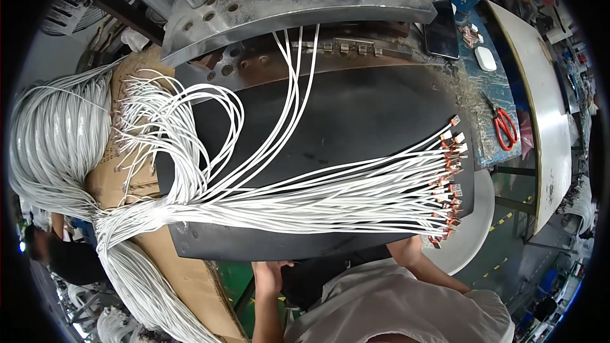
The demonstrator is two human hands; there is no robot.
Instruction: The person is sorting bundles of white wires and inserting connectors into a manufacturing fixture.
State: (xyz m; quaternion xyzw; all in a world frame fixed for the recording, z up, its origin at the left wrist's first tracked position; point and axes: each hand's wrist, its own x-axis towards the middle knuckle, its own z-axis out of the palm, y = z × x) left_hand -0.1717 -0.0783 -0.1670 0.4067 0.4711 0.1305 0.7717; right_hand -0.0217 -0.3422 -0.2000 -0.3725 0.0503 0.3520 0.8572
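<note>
My left hand is at the near edge of a black board, its fingers mostly hidden beneath that edge. Farther right, my right hand meets the same edge, just below the cable ends; its fingers are hidden too. Across the board lies a thick bundle of white cables, gathered tightly at the left. Their orange and metal connectors fan out at the right. Several cables run up under a metal press plate. Other loose ends curl back at the upper left.
Coiled white cable is heaped at the left, beside cardboard. Red-handled snips, a white case and a dark phone-like device lie on the right. A white-topped table stands beyond. Another person is at far left.
</note>
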